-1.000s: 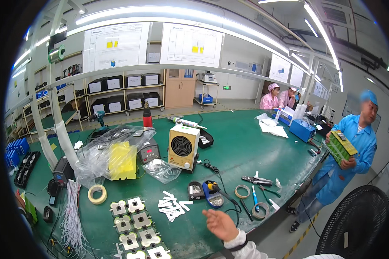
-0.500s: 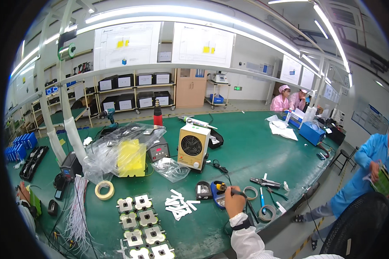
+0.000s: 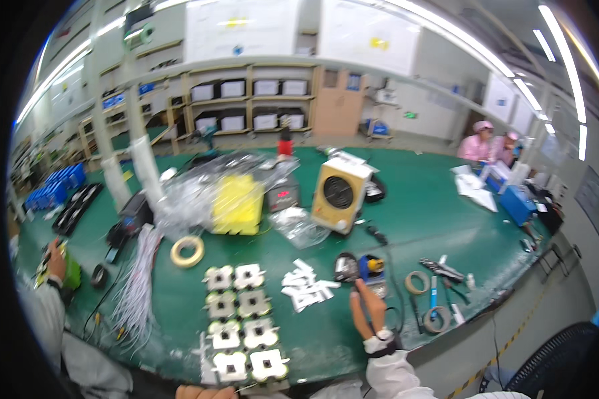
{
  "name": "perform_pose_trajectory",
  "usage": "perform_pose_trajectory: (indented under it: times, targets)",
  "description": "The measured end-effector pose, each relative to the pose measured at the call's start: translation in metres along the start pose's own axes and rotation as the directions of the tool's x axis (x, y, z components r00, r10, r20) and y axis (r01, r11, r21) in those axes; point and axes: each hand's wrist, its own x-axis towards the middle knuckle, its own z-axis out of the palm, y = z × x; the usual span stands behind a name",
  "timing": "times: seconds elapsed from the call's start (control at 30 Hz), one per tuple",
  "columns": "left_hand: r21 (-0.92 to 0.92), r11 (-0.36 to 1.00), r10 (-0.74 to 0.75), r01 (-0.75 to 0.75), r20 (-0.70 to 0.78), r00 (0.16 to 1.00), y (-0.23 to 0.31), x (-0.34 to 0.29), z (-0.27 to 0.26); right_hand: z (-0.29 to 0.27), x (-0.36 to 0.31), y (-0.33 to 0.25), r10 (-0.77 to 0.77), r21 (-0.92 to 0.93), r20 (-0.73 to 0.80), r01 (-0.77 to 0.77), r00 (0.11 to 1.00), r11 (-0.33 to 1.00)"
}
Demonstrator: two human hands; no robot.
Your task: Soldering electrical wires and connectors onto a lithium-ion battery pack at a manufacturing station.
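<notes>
Green bench is spanning the frame | blue-and-yellow stand is sitting right of centre, just above your right hand; left hand, lower edge, farther | fingers blurring, grips: cannot tell

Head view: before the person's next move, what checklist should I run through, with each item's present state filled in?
1. Module block lying on the green bench: ok, eight white-topped units in two columns of four.
2. Left hand identified as empty or holding: cannot tell, mostly cut off at the lower edge, near the block.
3. Right hand identified as empty or holding: cannot tell, blurred, with something dark at its fingertips, by the blue stand.
4. White strips neatly laid out: not ok, loosely heaped.
5. Cream tape roll apart from the block: ok.
</notes>
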Motion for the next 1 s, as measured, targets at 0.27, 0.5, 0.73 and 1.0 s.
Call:
perform_pose_trajectory:
  times: [0.27,0.5,0.73,1.0]
  targets:
    - [-0.116,0.989,-0.077,0.093,0.137,0.988,0.012,0.011,0.013,-0.081,-0.025,-0.087,-0.005,0.205,0.059,-0.008,0.998,0.979]
    - [-0.123,0.989,-0.050,0.080,0.230,0.972,0.017,0.029,0.026,-0.110,-0.030,-0.136,-0.241,0.482,0.177,0.129,0.954,0.866]
    - [-0.158,0.987,0.019,0.023,0.259,0.966,0.018,0.038,0.043,-0.098,-0.031,-0.149,-0.265,0.553,0.079,0.178,0.961,0.814]
    - [-0.088,0.996,0.049,-0.023,0.310,0.949,0.016,0.037,0.053,-0.083,-0.051,-0.132,-0.222,0.593,0.117,0.111,0.968,0.797]
